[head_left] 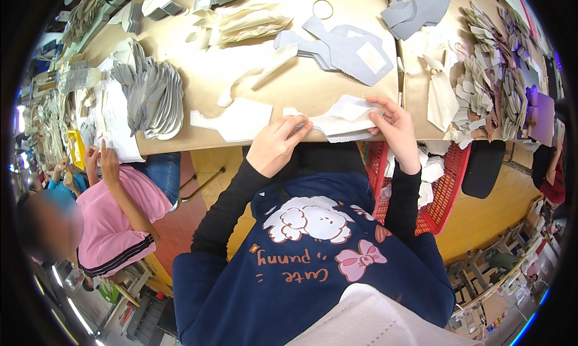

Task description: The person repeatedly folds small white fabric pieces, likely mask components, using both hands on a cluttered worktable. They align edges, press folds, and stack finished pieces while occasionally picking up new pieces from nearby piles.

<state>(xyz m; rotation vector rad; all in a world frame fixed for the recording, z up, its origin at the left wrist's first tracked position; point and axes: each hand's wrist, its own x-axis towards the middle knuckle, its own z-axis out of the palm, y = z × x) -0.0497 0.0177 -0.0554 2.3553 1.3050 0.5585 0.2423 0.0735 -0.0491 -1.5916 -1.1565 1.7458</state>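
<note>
A long cut-out piece (343, 124) of white sheet material with a grey underside lies at the table's near edge, its upper layer lifted and curling. My left hand (274, 146) pinches its narrow left part between thumb and fingertips. At the wide right end, the thumb and fingers of my right hand (394, 129) close on the edge. Left of my left hand, a flat white cut-out (235, 120) of similar shape lies apart from it. Just beyond, a curled cream strip (259, 75) rests on the brown tabletop.
Grey flat cut-outs (355, 54) overlap farther back, near a cream bundle (247, 24) and a yellowish ring (323, 9). Fanned grey pieces (153, 93) stand at the left. A red basket (442, 192) holds white scraps below the right edge. A person in pink (123, 204) works at the left.
</note>
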